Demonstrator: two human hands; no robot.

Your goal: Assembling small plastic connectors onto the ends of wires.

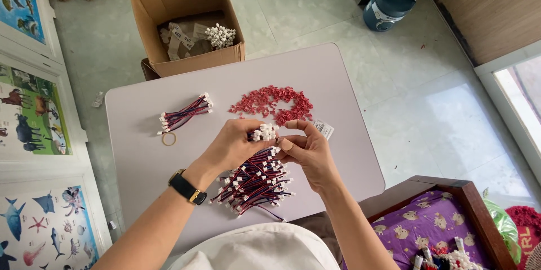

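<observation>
Head view: wire bundle (262,132) between both hands.

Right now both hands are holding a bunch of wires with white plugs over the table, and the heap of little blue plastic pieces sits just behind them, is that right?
Not quite: the heap of little plastic pieces is red, not blue, as the head view shows. The rest holds: the left hand and right hand hold a bunch of wires with white plugs over the table.

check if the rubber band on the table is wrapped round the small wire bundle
No, the rubber band lies loose on the table, just beside the end of the small wire bundle.
</observation>
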